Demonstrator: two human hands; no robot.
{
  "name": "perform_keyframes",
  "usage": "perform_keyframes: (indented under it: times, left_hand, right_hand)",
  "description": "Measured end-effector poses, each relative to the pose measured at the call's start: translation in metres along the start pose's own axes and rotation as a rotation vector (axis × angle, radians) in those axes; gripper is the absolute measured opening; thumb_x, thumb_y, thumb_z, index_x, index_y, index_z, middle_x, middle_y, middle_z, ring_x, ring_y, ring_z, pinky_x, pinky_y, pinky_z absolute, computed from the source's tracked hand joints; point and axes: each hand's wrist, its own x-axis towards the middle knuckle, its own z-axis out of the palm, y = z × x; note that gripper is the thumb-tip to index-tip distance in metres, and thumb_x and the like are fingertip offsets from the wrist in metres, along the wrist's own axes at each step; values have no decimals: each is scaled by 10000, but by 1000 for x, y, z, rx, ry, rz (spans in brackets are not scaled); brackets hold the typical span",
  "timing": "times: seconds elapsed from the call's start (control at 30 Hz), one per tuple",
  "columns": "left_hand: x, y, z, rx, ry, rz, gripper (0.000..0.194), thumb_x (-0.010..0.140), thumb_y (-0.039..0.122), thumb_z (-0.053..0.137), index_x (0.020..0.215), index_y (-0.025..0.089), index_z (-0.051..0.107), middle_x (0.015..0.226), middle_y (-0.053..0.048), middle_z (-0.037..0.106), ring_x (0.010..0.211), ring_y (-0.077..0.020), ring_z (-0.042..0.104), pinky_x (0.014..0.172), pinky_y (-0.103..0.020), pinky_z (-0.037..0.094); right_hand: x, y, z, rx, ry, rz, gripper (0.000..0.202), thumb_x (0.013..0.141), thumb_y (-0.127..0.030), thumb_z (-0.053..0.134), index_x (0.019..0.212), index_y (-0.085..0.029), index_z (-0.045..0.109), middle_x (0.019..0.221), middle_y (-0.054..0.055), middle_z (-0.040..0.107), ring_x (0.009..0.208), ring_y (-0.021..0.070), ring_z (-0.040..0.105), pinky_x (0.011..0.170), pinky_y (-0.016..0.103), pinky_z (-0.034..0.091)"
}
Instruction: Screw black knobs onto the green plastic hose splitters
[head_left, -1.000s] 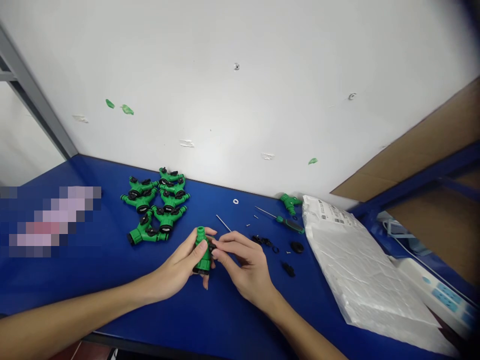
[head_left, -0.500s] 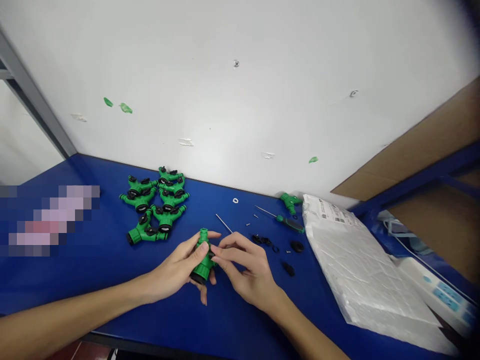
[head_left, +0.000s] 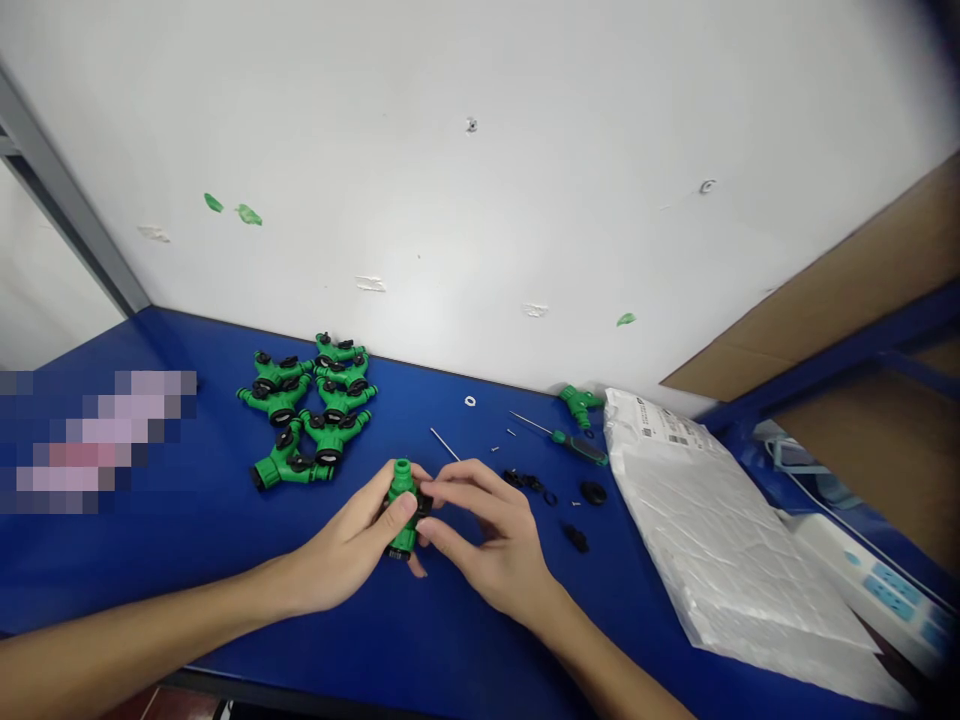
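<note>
A green connector [head_left: 403,482] is gripped in my left hand [head_left: 358,545], its round end pointing up and away and my thumb lying across its front. My right hand [head_left: 491,530] is at the connector's right side, with thumb and fingertips closed around a small black part [head_left: 424,506] there. The fingers partly cover both pieces. Several green Y-shaped connectors with black knobs [head_left: 330,435] lie to the left, beyond my left hand.
Right of my hands lie a green-handled screwdriver [head_left: 579,447], black parts [head_left: 576,537], a black ring [head_left: 594,492] and small screws. A thin metal rod [head_left: 444,443] and white washer [head_left: 470,401] lie behind. A white padded bag [head_left: 720,520] and power strip [head_left: 874,585] are farther right.
My left hand has tilted the green connector, so its top opening faces me more. The fingers of my right hand have shifted slightly along its side and stay on the black part.
</note>
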Motion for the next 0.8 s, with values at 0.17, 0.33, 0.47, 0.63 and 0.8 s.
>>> perform_keyframes:
  times: [0.17,0.33,0.47,0.63,0.8]
  left_hand:
    - [-3,-5,-5,181,62,158,308,990,430,413,1203,221,486,1053,-46,577,864,-168,603,818,-340,534]
    - [-1,-8,-9,395,55,299,278,1007,349,392,1238,234,495,1084,-61,591,888,-174,588,867,-334,479]
    - [1,-4,-10,524,94,328,278,979,327,467,1216,218,565,1207,-97,570,1144,-244,540,998,-360,413]
    - [2,-3,-12,508,141,319,313,953,347,520,1230,223,596,1197,-100,588,1108,-256,568,977,-374,441]
    - [3,-2,-9,262,55,219,400,951,423,505,1292,216,533,1110,-84,594,829,-187,632,764,-327,542]
  right_hand:
    - [-1,-1,7,241,35,274,204,792,-226,771,995,-224,752,751,15,655,598,135,633,619,301,560]
    - [-4,0,13,624,32,589,259,770,-284,794,1003,-187,741,649,0,695,572,130,660,552,244,532]
    - [-1,-2,11,817,47,845,280,700,-280,853,918,-151,735,654,15,722,539,109,663,525,205,515]
    - [1,-5,8,740,61,750,238,708,-273,850,852,-166,693,628,-12,707,541,113,664,531,214,522]
    - [-1,-2,5,533,-20,588,229,772,-282,794,956,-167,719,647,1,707,576,142,675,563,269,554]
